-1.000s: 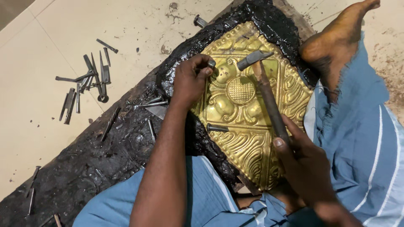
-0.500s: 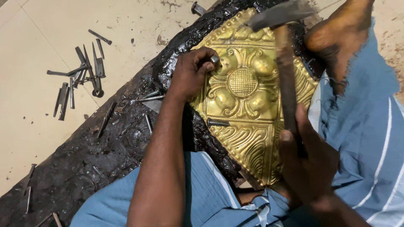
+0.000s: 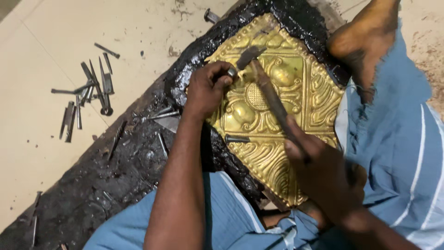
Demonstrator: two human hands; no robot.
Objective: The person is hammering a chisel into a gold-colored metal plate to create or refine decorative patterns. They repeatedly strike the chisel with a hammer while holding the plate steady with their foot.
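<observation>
An embossed golden metal plate (image 3: 305, 92) lies set in black pitch (image 3: 185, 74) on a dark board. My left hand (image 3: 206, 90) is closed around a small steel punch (image 3: 231, 71), holding it upright on the plate's left part. In my right hand (image 3: 323, 178) is a wooden-handled hammer (image 3: 270, 97); its steel head sits right at the top of the punch. A loose punch (image 3: 237, 138) lies on the plate below my left hand.
Several steel punches (image 3: 88, 95) lie scattered on the pale floor at the left, and more (image 3: 162, 113) rest on the black board (image 3: 92, 185). My bare foot (image 3: 360, 37) presses the plate's upper right edge. Blue striped cloth (image 3: 407, 139) covers my legs.
The hammer was raised high half a second ago and has come down onto the punch. My left hand has kept the punch at nearly the same spot.
</observation>
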